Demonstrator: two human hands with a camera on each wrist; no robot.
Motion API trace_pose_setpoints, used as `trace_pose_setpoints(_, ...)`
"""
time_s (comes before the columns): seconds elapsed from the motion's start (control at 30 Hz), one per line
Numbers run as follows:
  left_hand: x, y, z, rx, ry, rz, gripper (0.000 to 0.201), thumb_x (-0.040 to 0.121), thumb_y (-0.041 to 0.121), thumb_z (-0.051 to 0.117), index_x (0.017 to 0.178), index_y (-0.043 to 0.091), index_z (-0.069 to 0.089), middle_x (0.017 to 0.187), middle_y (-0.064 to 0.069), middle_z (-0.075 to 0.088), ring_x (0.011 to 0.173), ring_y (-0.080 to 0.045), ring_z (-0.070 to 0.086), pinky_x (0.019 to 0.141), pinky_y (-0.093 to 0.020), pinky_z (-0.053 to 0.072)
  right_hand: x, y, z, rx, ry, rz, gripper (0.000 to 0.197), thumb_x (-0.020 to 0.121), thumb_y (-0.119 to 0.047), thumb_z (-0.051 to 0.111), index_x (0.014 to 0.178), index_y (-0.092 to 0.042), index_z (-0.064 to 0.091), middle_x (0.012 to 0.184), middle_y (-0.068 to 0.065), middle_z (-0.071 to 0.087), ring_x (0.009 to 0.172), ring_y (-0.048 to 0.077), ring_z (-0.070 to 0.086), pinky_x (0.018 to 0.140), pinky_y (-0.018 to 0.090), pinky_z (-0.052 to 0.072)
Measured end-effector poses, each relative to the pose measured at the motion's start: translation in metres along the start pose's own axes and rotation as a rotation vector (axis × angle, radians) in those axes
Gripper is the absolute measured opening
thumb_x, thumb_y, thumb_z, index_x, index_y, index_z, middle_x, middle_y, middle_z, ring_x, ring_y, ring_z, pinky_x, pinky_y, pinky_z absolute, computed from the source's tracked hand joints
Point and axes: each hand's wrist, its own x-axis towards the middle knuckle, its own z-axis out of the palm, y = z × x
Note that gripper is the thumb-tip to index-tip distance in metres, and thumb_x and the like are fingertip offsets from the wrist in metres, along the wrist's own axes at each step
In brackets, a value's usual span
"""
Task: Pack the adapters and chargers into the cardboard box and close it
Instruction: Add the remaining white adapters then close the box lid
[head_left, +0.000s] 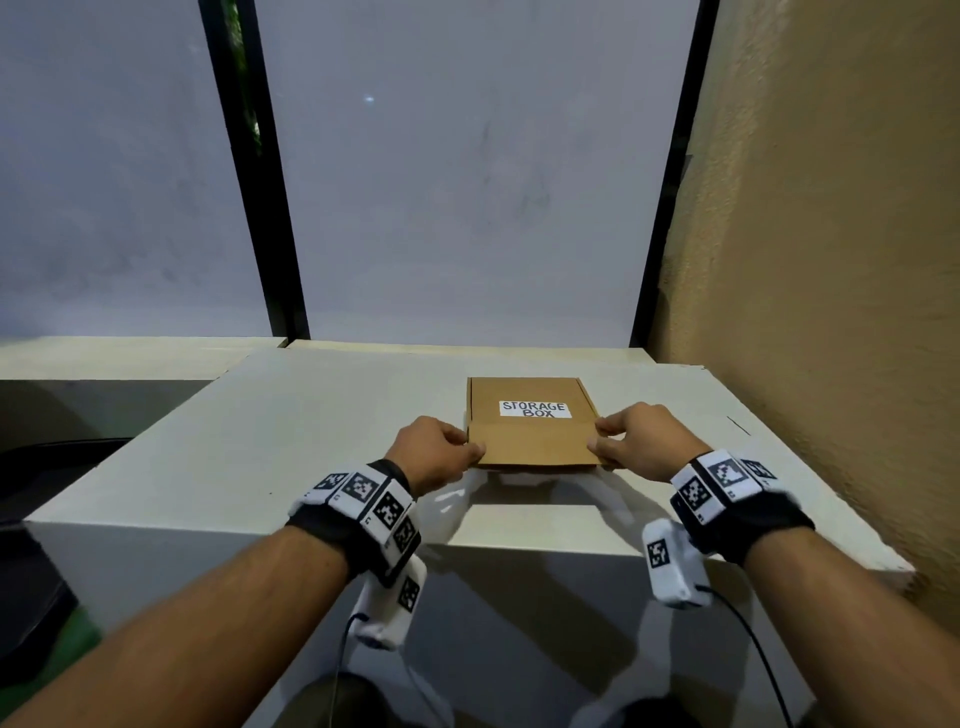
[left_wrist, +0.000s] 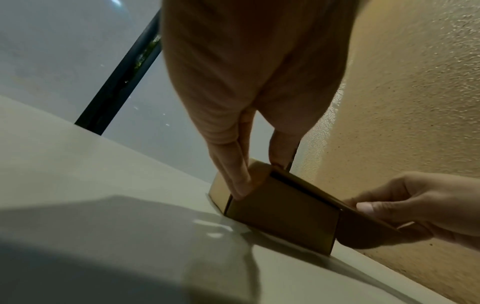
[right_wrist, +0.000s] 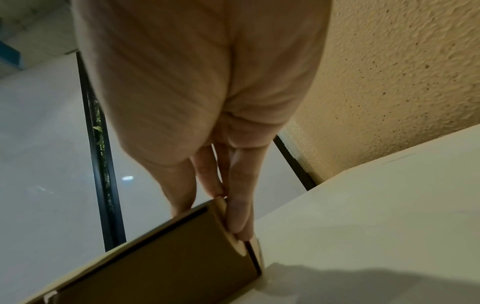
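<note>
A brown cardboard box (head_left: 530, 421) with a white "STORAGE BOX" label sits on the white table (head_left: 311, 441), its lid lying down over the top. The lid's front flap (head_left: 540, 452) sticks out toward me, untucked. My left hand (head_left: 467, 441) grips the box's front left corner, thumb on top and fingers on the side wall (left_wrist: 259, 178). At the front right corner my right hand (head_left: 600, 436) pinches the flap's end (left_wrist: 405, 203). In the right wrist view its fingers (right_wrist: 239, 216) lie along the box's right side (right_wrist: 168, 257). No adapters or chargers show; the box's inside is hidden.
A rough tan wall (head_left: 831, 260) rises close on the right of the table. Frosted glass panels with black frames (head_left: 260, 208) stand behind the table's far edge. The table's near edge (head_left: 363, 540) runs just under my wrists.
</note>
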Motion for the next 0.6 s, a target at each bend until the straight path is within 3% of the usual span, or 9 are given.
trace_pose_setpoints(0.13,-0.002,-0.004,0.004,0.029,0.022,0.013,0.034,0.085,0.036,0.068,0.111,0.013,0.071,0.103,-0.004,0.073,0.096,-0.019,0.067,0.094,-0.037,0.054,-0.004,-0.002,0.0,0.011,-0.012,0.024,0.035,0.088,-0.036,0.062,0.108,-0.009,0.072,0.091,0.006,0.074,0.092,0.02,0.067,0.093,0.036,0.05)
trace_pose_setpoints(0.3,0.003,-0.003,0.002,0.099,0.004,0.025,0.038,0.083,0.034,0.072,0.114,0.013,0.069,0.104,-0.002,0.073,0.092,-0.016,0.067,0.09,-0.031,0.054,-0.004,-0.001,0.008,0.05,0.054,0.039,0.035,0.082,-0.032,0.072,0.111,-0.013,0.065,0.115,0.004,0.065,0.101,0.019,0.059,0.084,0.024,0.042)
trace_pose_setpoints(0.43,0.009,-0.003,0.004,0.138,0.002,0.0,0.05,0.077,0.031,0.078,0.118,0.014,0.055,0.101,-0.003,0.07,0.09,-0.017,0.066,0.089,-0.032,0.053,0.003,0.005,0.015,0.079,0.061,0.039,0.05,0.074,-0.028,0.08,0.115,-0.016,0.053,0.116,0.002,0.061,0.096,0.015,0.055,0.081,0.023,0.042)
trace_pose_setpoints(0.6,0.019,0.003,0.005,0.304,-0.021,0.132,0.078,0.073,0.023,0.081,0.138,0.023,0.04,0.129,-0.005,0.055,0.106,-0.022,0.06,0.093,-0.035,0.051,0.018,0.004,0.012,0.045,0.006,0.034,0.071,0.071,-0.023,0.083,0.131,-0.018,0.045,0.125,0.004,0.058,0.094,0.02,0.063,0.085,0.028,0.05)
